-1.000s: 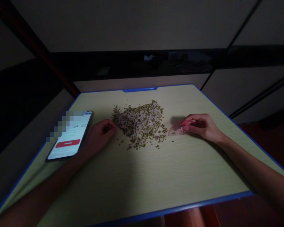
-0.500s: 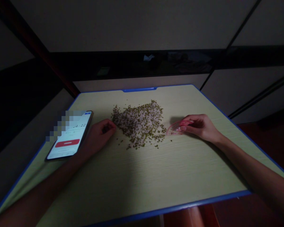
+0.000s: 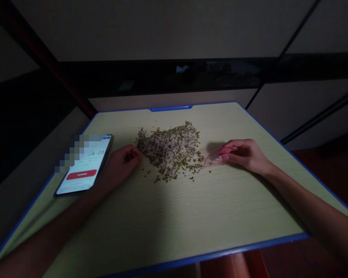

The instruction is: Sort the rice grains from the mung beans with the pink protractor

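Note:
A loose pile of mixed small green beans, likely mung beans, and pale rice-like grains is spread over the table. My left hand rests at the pile's left edge, thumb and fingers curled together; whether anything is between the fingertips is hidden. To the right of the pile, my right hand pinches a clear pink protractor between thumb and fingers. The protractor is tilted, its curved edge towards the pile and close to the nearest grains.
A phone with a lit timer screen lies at the table's left side, beside my left wrist. The pale wooden table has a blue rim. Behind it stand cabinet panels with a dark glossy band.
The phone's timer has gone from 04:22 to 04:23. Both hands, the protractor and the pile look the same; the view has shifted very slightly.

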Available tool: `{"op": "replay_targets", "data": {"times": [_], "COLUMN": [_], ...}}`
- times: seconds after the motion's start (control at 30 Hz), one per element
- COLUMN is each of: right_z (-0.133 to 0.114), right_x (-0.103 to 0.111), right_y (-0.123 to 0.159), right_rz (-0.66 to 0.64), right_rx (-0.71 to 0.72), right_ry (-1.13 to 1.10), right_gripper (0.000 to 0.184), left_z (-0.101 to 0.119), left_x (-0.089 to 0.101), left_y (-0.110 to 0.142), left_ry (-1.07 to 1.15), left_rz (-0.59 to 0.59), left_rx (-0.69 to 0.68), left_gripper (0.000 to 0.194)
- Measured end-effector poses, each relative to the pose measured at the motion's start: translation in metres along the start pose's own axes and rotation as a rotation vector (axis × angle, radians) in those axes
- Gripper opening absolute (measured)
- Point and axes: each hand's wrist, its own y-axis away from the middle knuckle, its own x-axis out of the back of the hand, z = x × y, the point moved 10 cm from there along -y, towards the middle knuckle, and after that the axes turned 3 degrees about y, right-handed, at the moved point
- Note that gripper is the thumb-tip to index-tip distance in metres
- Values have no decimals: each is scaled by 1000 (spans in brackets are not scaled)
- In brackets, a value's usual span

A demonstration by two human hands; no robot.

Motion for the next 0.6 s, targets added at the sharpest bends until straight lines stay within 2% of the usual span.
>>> {"op": "replay_targets", "data": {"times": [0.13, 0.27, 0.47, 0.6], "right_z": [0, 4, 0, 0], "right_x": [2, -7, 4, 2], "right_y": [1, 1, -1, 0], "right_rz": [18, -48, 60, 32], "right_rx": [-7, -61, -35, -16], "right_ry": [-50, -83, -9, -1], "right_gripper": [11, 16, 15, 16], "left_z": [-2, -1, 0, 0], "left_x": [-1, -2, -1, -1], "left_y": [-1, -2, -1, -1], "left_ry": [5, 1, 7, 7], "left_rz": [3, 5, 6, 1], "left_rx": [0, -1, 0, -2], "left_gripper": [12, 12, 12, 12]}}
